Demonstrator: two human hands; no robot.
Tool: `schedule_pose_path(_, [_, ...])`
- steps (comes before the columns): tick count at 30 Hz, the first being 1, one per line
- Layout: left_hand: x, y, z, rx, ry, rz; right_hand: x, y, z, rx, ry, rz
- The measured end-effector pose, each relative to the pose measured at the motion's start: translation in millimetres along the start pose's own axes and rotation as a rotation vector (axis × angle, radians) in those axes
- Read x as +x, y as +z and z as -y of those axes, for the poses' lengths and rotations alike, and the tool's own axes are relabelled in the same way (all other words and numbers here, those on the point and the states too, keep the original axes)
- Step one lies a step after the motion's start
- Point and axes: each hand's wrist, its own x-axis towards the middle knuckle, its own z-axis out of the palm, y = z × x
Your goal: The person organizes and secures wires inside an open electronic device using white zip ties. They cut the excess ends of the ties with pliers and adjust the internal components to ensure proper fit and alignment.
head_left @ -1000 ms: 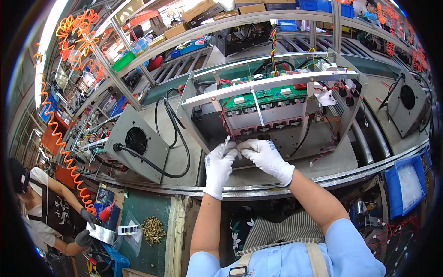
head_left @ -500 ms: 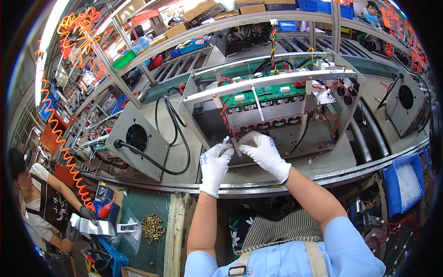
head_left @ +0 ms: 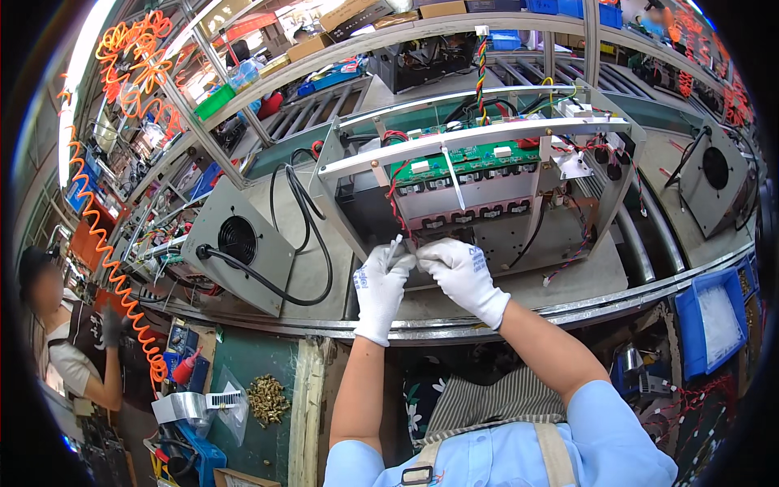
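In front of me stands an open metal chassis (head_left: 341, 170) with a green circuit board (head_left: 479, 159) under its top rail. My left hand (head_left: 380, 286), in a white knit glove, is closed on a thin white cable tie (head_left: 395, 246) at the chassis's lower front edge. Close beside it, my gloved right hand (head_left: 461, 274) is pinched shut; whatever sits between its fingertips is hidden. Twisted red wires (head_left: 395, 207) run down the front of the chassis to my fingertips. Another white cable tie (head_left: 453, 180) hangs from the top rail.
A grey fan unit (head_left: 231, 243) with a black cable stands left, another fan unit (head_left: 714, 172) right. Rollers (head_left: 637, 243) show beside the chassis. A blue bin (head_left: 712, 321) is at lower right, brass fasteners (head_left: 268, 399) at lower left. A co-worker (head_left: 77, 333) stands far left.
My fingertips have come closer together, the right hand shifting slightly left. At far left, the co-worker's gloved hands have left the silvery sheet, and the body has turned.
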Motion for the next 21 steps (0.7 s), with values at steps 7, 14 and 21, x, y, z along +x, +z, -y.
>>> schedule_pose_path(7, [0.0, 14.1, -3.1, 0.468, 0.138, -0.214, -25.1, 11.2, 15.8, 0.038, -0.059, 0.012])
schedule_pose_path(14, [-26.1, -14.8, 7.2, 0.286, 0.265, 0.02, -62.2, -28.2, -16.8, 0.436, 0.568, 0.159])
schedule_pose_path(21, [-30.5, 3.6, -27.7, 0.582, 0.33, 0.274, -89.5, -37.3, 2.7, 0.384, 0.474, 0.136])
